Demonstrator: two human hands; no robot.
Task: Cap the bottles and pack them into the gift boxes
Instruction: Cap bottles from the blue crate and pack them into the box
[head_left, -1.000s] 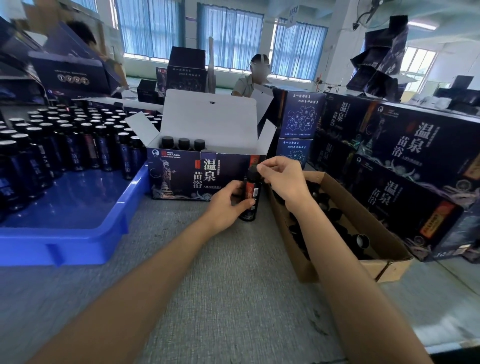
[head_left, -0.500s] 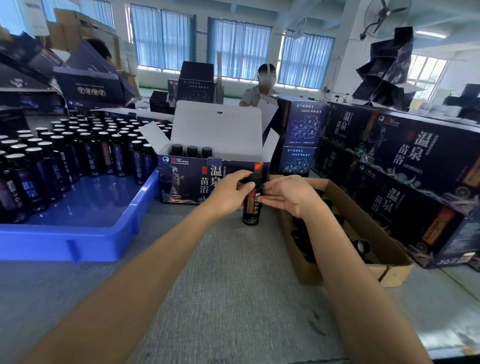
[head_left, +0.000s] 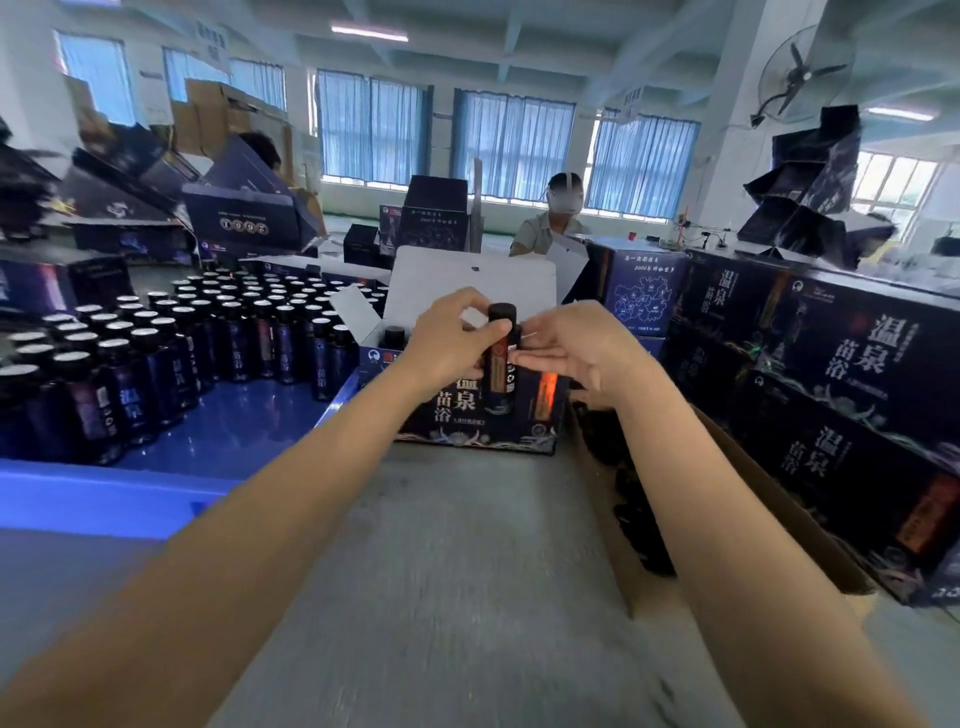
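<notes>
Left hand (head_left: 447, 340) grip curling around upright capped bottle (head_left: 500, 364), in front of open gift box (head_left: 524, 428), right hand (head_left: 576, 353) fingers resting straight against it, blue tray (head_left: 104, 501) of bottles standing left, carton (head_left: 597, 509) right.

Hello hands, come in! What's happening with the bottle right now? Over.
Left hand grips capped bottle, up before open gift box. Right hand touches its side, fingers straight. Nothing between bottle and box. Over.
</notes>
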